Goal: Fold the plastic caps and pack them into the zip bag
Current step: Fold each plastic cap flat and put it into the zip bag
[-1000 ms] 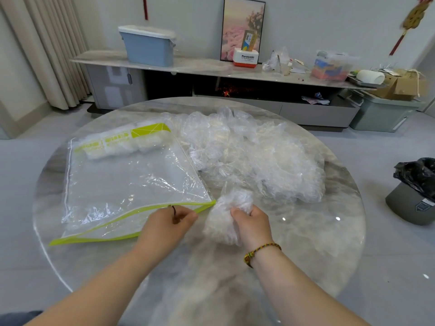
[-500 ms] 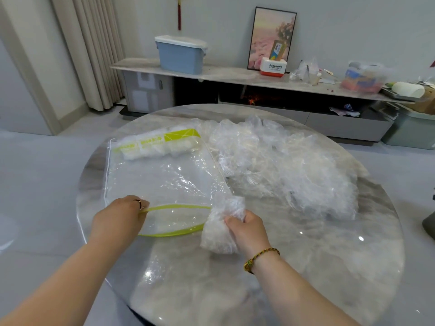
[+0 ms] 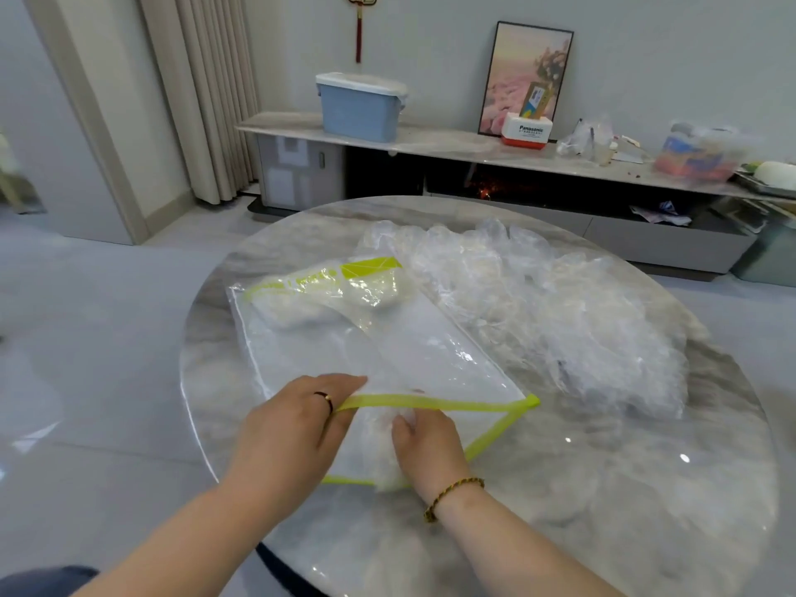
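A clear zip bag (image 3: 430,355) with a yellow-green zip edge lies on the round marble table (image 3: 603,489), its mouth facing me and lifted open. My left hand (image 3: 297,424) pinches the upper zip strip and holds it up. My right hand (image 3: 426,445) grips a folded bundle of plastic caps (image 3: 387,467) and has it partly inside the bag's mouth. More folded caps (image 3: 318,303) sit at the bag's far end. A loose heap of clear plastic caps (image 3: 560,303) covers the table to the right of the bag.
The table's near-left edge lies just beside my left wrist. Behind the table runs a low marble cabinet (image 3: 430,142) carrying a blue lidded bin (image 3: 359,107), a framed picture (image 3: 525,75) and small boxes. Curtains (image 3: 202,92) hang at the left.
My left hand has raised the bag's upper zip strip, opening the mouth wide. My right hand has moved the cap bundle left into the opening. The camera has swung left.
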{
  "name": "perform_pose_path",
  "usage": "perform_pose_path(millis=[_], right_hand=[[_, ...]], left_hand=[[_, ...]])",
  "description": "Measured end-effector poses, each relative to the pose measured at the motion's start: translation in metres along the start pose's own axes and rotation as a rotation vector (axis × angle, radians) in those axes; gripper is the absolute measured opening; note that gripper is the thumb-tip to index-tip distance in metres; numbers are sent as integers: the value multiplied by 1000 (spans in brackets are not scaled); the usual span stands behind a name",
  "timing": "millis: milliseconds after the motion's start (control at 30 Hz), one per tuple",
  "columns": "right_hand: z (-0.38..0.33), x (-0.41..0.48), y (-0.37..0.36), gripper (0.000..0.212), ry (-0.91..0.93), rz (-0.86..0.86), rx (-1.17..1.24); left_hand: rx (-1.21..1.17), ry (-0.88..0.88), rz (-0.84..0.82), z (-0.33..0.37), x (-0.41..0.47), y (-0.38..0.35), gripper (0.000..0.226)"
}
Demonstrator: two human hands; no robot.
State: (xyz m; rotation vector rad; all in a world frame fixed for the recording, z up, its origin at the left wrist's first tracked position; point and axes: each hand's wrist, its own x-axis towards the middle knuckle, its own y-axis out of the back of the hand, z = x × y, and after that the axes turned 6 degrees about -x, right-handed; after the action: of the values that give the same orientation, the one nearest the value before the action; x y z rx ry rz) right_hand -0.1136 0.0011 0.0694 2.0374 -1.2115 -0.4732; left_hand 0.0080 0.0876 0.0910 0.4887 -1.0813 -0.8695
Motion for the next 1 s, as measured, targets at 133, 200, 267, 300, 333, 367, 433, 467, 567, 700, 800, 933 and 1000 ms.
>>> perform_pose_path(millis=[133,200,267,300,333,367,433,467,567,700,800,933,1000], right_hand=[[-2,15,0,29,-155,-37,295],[1,15,-7,35,-205,-56,296],[5,14,-13,33,-220,-66,329],[7,14,-14,30,-229,-73,342],[6,15,-14,29,-241,-73,351],[6,16,-13,29,-256,-71,371],[7,18,-13,29,-271,-73,441],[7,20,-15,30,-270,-87,459],[6,26,-19,28,-254,-143,456],[-4,48,-25,33,-192,-139,460],[-15,62,-32,41,-60,-107,378],[-22,84,-42,25,-89,-130,399],[-29,99,-48,15,-117,-196,419]], left_hand=[[-247,140,-209,14,-19,14,63],[-441,319,-279,13,-17,27,70],[-582,439,-64,1,-2,32,33],[-556,535,94,-10,10,32,23],[-525,676,196,-27,21,28,26],[-493,837,234,-44,31,26,35],[-532,1120,204,-74,39,18,42],[-632,1212,188,-85,40,14,35],[-773,1270,102,-96,44,1,32],[-744,1206,105,-111,52,-5,26],[-826,1197,51,-114,54,-5,21],[-846,1171,-71,-109,52,-3,29],[-846,1165,-118,-106,47,-2,32]])
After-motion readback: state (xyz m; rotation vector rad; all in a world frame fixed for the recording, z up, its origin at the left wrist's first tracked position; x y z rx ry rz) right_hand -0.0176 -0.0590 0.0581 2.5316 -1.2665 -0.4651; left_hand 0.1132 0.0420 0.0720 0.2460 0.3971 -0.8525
